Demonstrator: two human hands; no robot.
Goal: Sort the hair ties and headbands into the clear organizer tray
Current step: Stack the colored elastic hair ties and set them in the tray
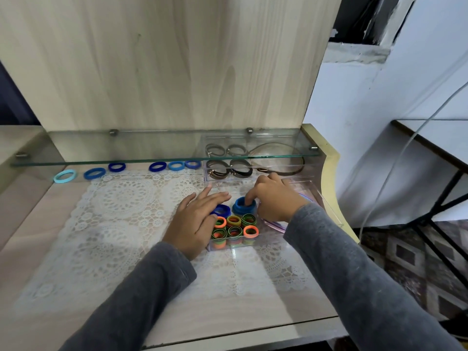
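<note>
Blue hair ties (244,205), pinched in curled right-hand fingers (251,195), go into the clear tray (317,192), left fingers (215,198) flat alongside; loose ties (157,166) beyond them likely need fetching next.

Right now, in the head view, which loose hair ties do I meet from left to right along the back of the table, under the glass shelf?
Pale aqua tie → mid-blue tie → dark blue tie → second dark blue tie → light blue tie → royal blue tie, then the clear organizer tray.
</note>
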